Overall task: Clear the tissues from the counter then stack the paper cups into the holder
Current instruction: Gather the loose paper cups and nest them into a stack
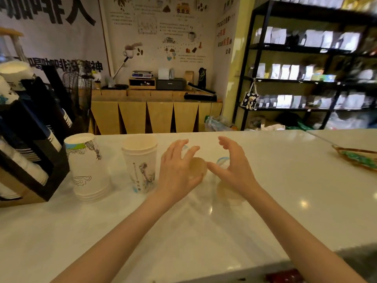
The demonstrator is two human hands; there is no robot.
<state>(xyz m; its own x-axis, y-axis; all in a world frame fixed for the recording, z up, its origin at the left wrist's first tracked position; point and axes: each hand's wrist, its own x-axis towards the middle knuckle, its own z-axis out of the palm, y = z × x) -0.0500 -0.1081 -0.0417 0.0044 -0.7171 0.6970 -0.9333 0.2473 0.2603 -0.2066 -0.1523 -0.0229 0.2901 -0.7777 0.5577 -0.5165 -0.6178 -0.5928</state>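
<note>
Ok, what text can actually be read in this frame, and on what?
"人": wall banner, large black characters; its neighbours are cut off or unclear.
"公司": side wall poster, below blurred red characters.
Centre poster, paper cups and shelf packets: print too small or blurred to read.

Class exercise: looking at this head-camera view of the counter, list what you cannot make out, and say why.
1. Blurred paper cup between the left hand and right hand: motion blur and fingers hide whether either grips it.
2. Black cup holder: cut off by the left edge.
3. Green-patterned tray: cut off by the right edge.
4. Wall poster text: too small.
</note>
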